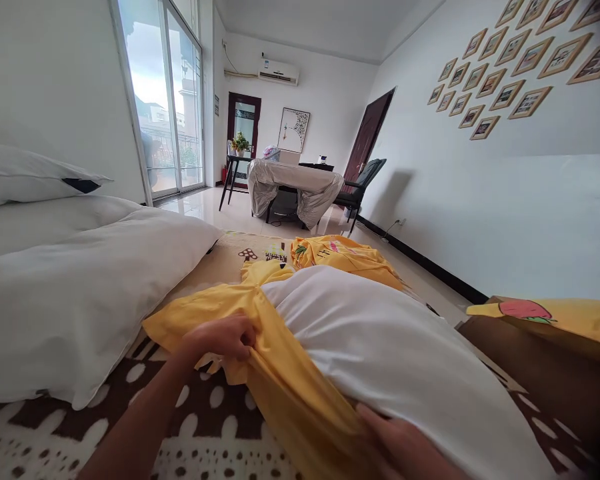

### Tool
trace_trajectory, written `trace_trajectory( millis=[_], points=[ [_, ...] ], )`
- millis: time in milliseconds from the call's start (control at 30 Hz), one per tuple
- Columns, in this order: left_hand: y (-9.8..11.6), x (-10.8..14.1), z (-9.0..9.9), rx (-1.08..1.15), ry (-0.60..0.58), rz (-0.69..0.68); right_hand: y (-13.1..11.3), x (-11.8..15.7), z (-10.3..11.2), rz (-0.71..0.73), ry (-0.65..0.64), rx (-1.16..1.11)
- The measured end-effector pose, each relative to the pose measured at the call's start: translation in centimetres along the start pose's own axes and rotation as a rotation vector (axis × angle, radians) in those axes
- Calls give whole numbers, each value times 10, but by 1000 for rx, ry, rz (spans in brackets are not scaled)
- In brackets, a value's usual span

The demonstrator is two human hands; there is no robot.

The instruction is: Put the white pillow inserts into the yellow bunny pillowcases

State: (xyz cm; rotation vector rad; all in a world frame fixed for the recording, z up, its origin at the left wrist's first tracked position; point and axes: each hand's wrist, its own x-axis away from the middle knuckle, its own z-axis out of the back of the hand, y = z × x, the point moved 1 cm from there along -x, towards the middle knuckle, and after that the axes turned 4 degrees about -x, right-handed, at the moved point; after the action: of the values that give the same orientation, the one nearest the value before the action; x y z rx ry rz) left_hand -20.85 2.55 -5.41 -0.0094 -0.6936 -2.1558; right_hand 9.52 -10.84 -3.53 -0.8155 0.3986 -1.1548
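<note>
In the head view, the left hand (233, 338) is curled closed on a fold of the yellow cover (305, 380). The right hand (405, 443), blurred and cut off at the lower edge, is where the cover meets the white pillow (380, 327); its grip cannot be told. The cover lies along the near left side of this pillow.

Both are on a blanket (200, 417) with cream spots and shapes on brown. More white pillows (80, 287) lie at the left, and a crumpled yellow cloth (355, 257) lies beyond the cover. At right, a yellow print (580, 320) rests over a brown surface (525, 360).

Behind are a glossy pale floor (195, 212), a draped table (295, 175), a dark chair (363, 187), a potted plant (240, 142), a glass door (165, 107), an air conditioner (279, 73) and framed pictures (491, 83) on the right wall (530, 220).
</note>
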Motion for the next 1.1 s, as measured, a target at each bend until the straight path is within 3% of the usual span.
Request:
trace_trajectory(
  millis=[133, 267, 367, 467, 567, 667, 767, 867, 1000, 1100],
  points=[
    [14, -10, -18, -127, -57, 33, -2, -7, 22, -19, 145, -20],
    [40, -12, -36, -312, -14, 134, -8, -18, 28, 49, 46, -9],
    [66, 3, -33, -391, 8, 165, -13, -16, 18, 95, -51, 167],
    [96, 24, -19, -382, 173, -10, -22, -15, 7, 175, -98, 304],
    [119, 31, -14, -295, 446, -331, -32, -21, 3, 387, 40, 373],
    [118, 21, -21, -263, 453, -420, -36, -30, 4, 508, 96, 299],
    [102, 9, -26, -239, 399, -338, -29, -37, 3, 339, 60, 210],
    [89, 4, -22, -91, 403, -359, -22, -45, -2, 134, -24, 198],
    [87, 4, -19, 74, 472, -363, -21, -64, -9, 135, -189, 159],
    [91, 1, -22, 52, 555, -293, -19, -81, -15, 161, -272, 203]
  ],
)
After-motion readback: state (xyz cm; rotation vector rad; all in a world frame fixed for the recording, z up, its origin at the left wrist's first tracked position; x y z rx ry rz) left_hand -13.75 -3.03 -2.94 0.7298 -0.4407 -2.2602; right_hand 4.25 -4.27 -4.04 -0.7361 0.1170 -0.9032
